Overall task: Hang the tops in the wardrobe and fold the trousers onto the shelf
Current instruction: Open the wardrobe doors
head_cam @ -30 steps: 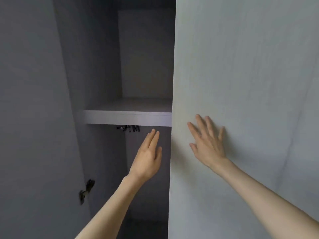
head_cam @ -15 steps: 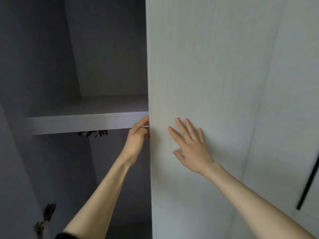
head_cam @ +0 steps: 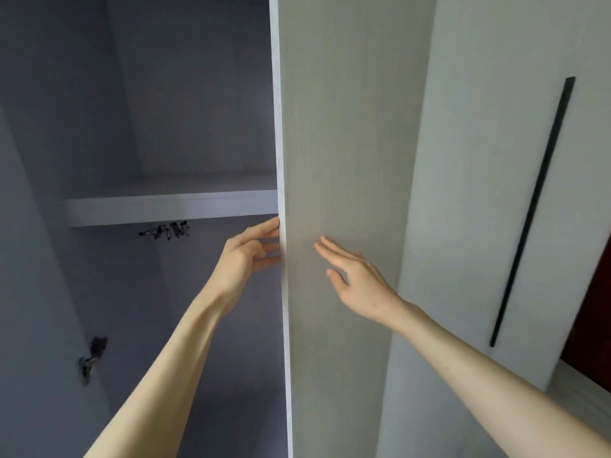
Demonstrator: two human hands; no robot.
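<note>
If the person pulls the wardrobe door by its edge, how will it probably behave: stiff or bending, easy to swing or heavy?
The wardrobe door looks like a tall, flat, thick panel, so it probably stays stiff. A hinge shows inside the wardrobe, so this door likely swings rather than lifts. The left hand hooks its edge and the right hand lies flat on its smooth face, which may offer little grip.

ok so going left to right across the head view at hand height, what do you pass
hinge → clips under the shelf → left hand → door edge → right hand → black bar handle
</note>
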